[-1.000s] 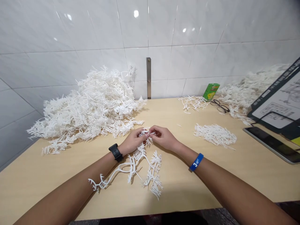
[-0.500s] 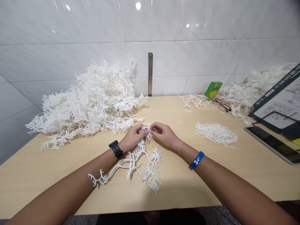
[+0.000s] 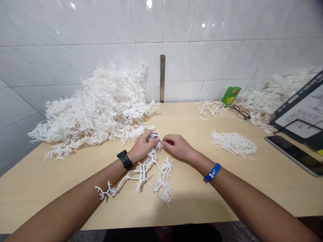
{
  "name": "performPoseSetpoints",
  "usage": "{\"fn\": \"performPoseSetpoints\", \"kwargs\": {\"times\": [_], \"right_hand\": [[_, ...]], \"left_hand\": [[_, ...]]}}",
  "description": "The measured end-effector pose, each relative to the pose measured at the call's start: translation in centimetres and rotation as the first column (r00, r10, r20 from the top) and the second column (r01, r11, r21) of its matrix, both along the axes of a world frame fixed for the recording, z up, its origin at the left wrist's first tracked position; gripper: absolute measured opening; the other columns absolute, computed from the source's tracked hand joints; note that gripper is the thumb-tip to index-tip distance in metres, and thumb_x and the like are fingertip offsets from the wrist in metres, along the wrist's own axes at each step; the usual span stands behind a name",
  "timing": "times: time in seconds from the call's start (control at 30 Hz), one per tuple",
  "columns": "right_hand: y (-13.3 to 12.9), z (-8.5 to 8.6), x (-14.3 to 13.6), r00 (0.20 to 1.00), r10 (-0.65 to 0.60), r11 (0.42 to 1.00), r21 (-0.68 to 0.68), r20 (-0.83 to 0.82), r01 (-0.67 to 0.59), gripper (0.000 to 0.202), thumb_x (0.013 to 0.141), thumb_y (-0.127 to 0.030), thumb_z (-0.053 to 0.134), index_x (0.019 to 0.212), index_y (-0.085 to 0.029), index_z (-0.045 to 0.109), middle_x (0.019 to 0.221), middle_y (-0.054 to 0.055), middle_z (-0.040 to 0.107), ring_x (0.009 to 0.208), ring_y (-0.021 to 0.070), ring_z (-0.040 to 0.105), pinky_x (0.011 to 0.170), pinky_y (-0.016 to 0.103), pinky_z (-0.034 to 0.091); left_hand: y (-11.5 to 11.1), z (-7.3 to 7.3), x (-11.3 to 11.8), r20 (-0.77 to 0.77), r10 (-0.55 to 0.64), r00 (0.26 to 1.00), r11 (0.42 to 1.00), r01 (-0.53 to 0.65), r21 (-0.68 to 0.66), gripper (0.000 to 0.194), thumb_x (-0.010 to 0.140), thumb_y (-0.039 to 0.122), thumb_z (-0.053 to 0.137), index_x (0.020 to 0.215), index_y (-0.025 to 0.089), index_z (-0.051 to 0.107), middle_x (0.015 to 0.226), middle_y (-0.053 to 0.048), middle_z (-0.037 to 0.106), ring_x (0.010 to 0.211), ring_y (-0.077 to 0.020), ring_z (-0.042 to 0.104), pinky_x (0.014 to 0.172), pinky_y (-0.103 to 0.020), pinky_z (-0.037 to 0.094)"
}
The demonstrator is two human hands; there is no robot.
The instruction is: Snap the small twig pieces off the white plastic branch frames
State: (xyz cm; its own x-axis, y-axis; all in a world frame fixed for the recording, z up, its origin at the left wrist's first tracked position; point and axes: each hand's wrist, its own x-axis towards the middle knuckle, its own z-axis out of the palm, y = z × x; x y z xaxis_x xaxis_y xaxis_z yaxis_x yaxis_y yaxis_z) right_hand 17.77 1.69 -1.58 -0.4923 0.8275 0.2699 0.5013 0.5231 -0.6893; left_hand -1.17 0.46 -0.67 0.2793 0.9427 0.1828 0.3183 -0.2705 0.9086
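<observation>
My left hand (image 3: 143, 146) is closed around the upper end of a white branched plastic sprig (image 3: 150, 158), with thumb and fingers pinching it. The sprig's thin stems trail toward me over the table, one running left under my wrist, another hanging down in feathery tips. My right hand (image 3: 178, 146) meets it from the right; its thumb and index finger pinch at the edge of the same sprig. The exact bit between those fingertips is too small to make out.
A large heap of white sprigs (image 3: 101, 104) stands at the back left. On the right are a small pile of white pieces (image 3: 233, 144), a loose scatter (image 3: 210, 108), a green box (image 3: 230, 96), eyeglasses (image 3: 239, 112), a phone-like device (image 3: 296, 154), a printed carton (image 3: 302, 111) and another heap (image 3: 275, 94).
My right fingertips have shifted slightly down along the sprig's edge, and my left fingers have spread a little around it. The rest stays in place.
</observation>
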Motion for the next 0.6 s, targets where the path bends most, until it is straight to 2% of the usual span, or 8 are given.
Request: {"fn": "performPoseSetpoints", "kwargs": {"times": [0.13,0.27,0.4,0.6], "right_hand": [[-0.16,0.25,0.03,0.995,0.036,0.998,0.043,0.088,-0.04,0.032,0.092,-0.034,0.048,0.066,-0.017,0.054,0.066,0.0,0.052,0.063,0.0119,0.046,0.061,0.026,0.033],[-0.3,0.36,0.04,0.992,0.066,0.991,0.113,0.108,-0.078,0.024,0.092,-0.029,0.049,0.074,-0.017,0.059,0.072,0.002,0.056,0.071,0.0143,0.05,0.066,0.026,0.035],[-0.14,0.06,0.12,0.996,0.085,0.989,0.118,0.009,-0.085,0.023,0.094,-0.024,0.047,0.08,-0.016,0.064,0.081,0.005,0.063,0.077,0.0153,0.056,0.072,0.027,0.04],[-0.12,-0.07,0.02,0.991,0.021,0.993,0.117,-0.135,-0.005,0.022,0.093,-0.023,0.048,0.09,-0.017,0.069,0.088,0.006,0.069,0.081,0.0164,0.06,0.073,0.027,0.043]], "left_hand": [[0.05,-0.06,-0.04,0.011,0.008,1.0,1.0,-0.008,0.023,0.024,0.085,0.038,0.057,0.095,0.016,0.056,0.083,-0.002,0.056,0.071,-0.014,0.052,0.065,-0.026,0.043],[0.29,-0.44,-0.19,0.033,0.017,0.999,0.999,-0.019,0.041,0.025,0.085,0.038,0.058,0.096,0.016,0.057,0.092,-0.004,0.059,0.08,-0.0159,0.055,0.071,-0.027,0.045],[0.49,-0.64,-0.28,0.029,0.025,0.999,0.998,-0.026,0.054,0.027,0.084,0.038,0.059,0.099,0.016,0.057,0.099,-0.006,0.06,0.088,-0.0179,0.056,0.077,-0.029,0.046],[0.32,-0.27,-0.29,-0.032,0.043,0.999,0.995,-0.039,0.095,0.027,0.083,0.033,0.06,0.105,0.017,0.061,0.108,-0.007,0.062,0.095,-0.0197,0.058,0.081,-0.029,0.046]]}}
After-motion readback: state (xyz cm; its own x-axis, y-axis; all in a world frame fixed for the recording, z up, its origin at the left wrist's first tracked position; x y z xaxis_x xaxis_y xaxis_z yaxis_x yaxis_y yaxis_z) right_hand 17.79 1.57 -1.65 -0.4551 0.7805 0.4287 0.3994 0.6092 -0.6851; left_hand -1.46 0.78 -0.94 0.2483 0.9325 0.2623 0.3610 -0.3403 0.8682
